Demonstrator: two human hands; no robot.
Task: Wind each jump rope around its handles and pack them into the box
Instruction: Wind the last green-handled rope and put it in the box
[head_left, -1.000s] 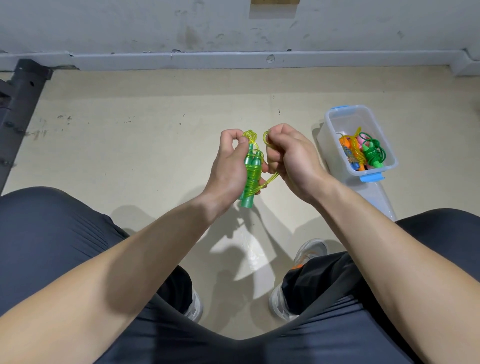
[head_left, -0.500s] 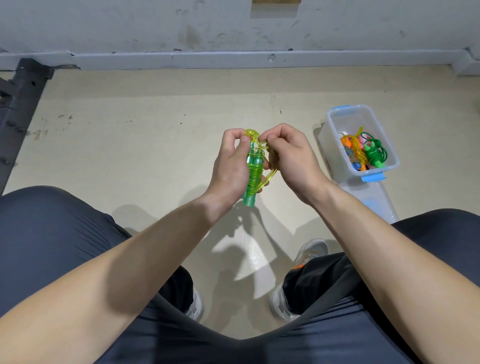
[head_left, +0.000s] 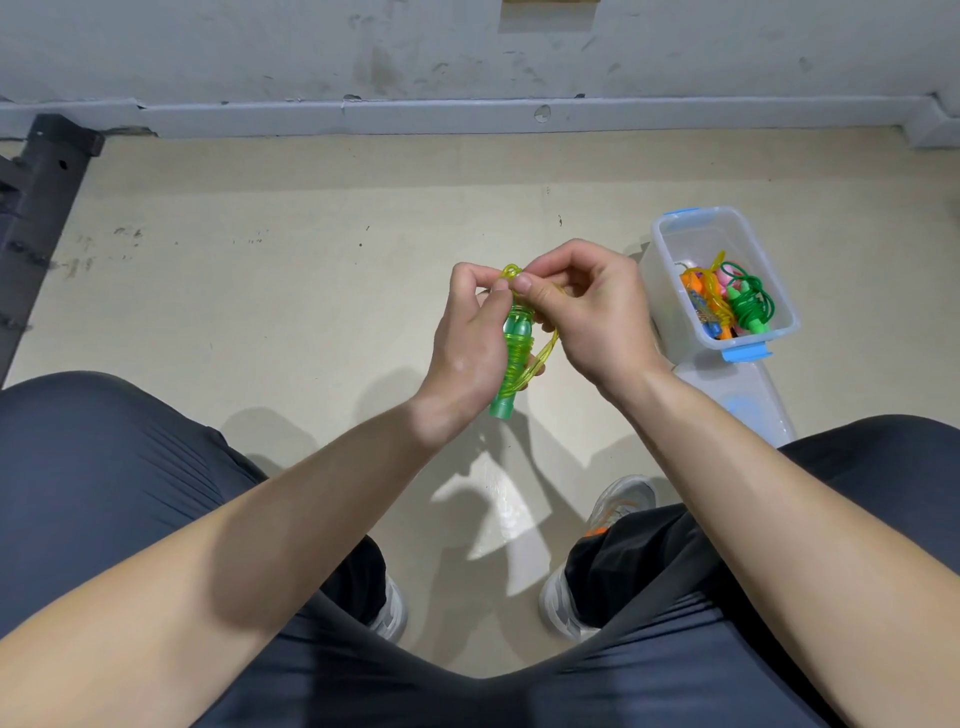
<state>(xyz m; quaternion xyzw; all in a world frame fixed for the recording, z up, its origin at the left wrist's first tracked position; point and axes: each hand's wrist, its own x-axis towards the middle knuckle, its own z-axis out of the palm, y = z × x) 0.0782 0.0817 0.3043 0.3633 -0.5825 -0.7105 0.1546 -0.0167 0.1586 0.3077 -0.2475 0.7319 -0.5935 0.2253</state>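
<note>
In left hand (head_left: 467, 348), green jump rope (head_left: 514, 358)

Ahead of you a scuffed grey wall (head_left: 467, 52) meets the beige floor (head_left: 260, 260) along a grey baseboard (head_left: 363, 117). A black metal frame (head_left: 36, 208) stands at the left edge (only partly in view). Your grey shoes (head_left: 621, 499) rest on the floor below your dark trousers (head_left: 104, 493).
</note>
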